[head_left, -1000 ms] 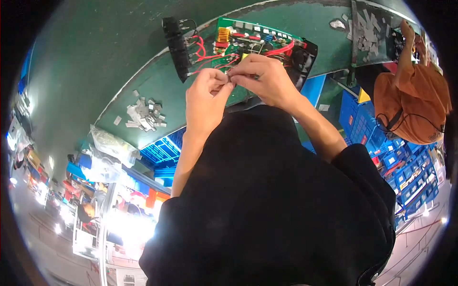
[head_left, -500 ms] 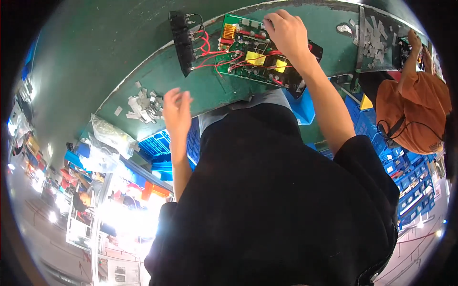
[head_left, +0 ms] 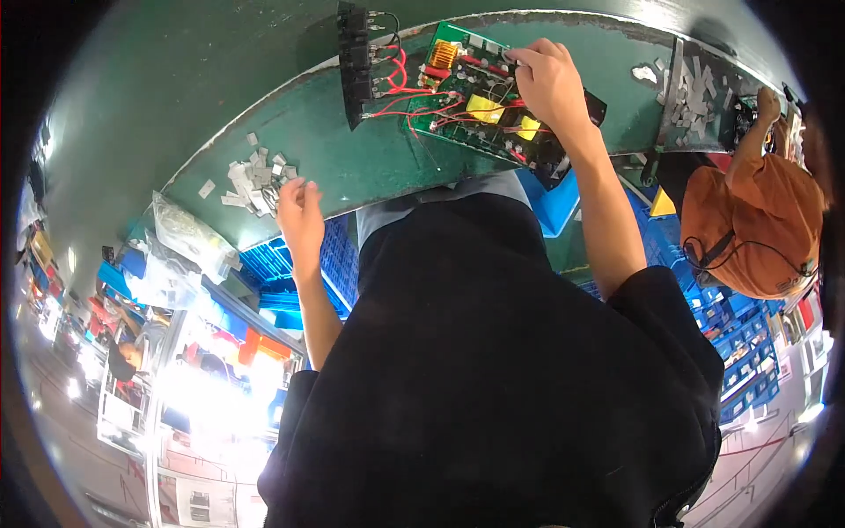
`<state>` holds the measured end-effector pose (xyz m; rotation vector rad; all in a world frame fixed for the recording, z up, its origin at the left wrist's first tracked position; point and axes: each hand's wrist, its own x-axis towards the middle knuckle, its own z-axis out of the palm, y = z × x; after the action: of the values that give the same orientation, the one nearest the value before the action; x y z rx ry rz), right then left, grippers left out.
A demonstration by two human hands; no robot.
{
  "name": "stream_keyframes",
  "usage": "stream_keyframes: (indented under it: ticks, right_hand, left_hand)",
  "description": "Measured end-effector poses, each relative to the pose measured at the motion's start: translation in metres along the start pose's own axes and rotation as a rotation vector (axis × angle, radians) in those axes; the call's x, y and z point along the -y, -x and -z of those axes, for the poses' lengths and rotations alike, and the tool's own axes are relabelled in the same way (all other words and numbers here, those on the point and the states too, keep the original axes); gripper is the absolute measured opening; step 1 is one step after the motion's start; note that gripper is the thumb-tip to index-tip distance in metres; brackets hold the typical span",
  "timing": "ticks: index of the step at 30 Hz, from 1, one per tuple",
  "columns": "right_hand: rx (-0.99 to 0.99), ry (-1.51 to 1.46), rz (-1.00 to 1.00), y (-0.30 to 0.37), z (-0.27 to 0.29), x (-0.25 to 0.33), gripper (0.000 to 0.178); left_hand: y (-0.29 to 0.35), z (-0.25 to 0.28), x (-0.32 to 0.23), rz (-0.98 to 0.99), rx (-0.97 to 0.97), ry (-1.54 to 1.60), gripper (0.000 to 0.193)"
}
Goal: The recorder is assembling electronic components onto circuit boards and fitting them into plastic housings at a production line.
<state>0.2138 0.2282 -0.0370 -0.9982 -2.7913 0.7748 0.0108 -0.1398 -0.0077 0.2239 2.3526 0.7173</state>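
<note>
My left hand [head_left: 302,220] is at the near right edge of a pile of small flat grey pieces [head_left: 255,182] on the green bench, its fingers loosely bent and a little apart. Bent over the far right part of a green circuit board [head_left: 449,101], my right hand [head_left: 553,86] has thumb and fingertips together at the board's far edge; what they pinch is hidden. The board carries a copper-coloured coil [head_left: 444,55], yellow-wrapped parts [head_left: 484,109] and a row of grey pieces along its far edge. Red wires [head_left: 400,70] join it to a black terminal strip [head_left: 354,66].
Clear plastic bags [head_left: 189,238] hang at the bench's left end, above blue crates [head_left: 339,255]. A blue bin [head_left: 556,202] sits below the near edge. Right of a divider [head_left: 671,97] lie more grey pieces [head_left: 697,92], beside a co-worker in an orange shirt [head_left: 748,220].
My left hand has moved left to the pile's edge. My right hand stays at the board's far edge, fingers curled closer in. The whole view has shifted slightly.
</note>
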Motion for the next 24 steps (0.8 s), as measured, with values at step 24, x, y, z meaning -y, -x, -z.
stream_keyframes:
  ticks: [24]
  right_hand:
    - [-0.122,0.356,-0.065,0.003,-0.009,0.027,0.027]
  left_hand:
    - [0.012,0.049,0.084,-0.07,-0.126,-0.033,0.024]
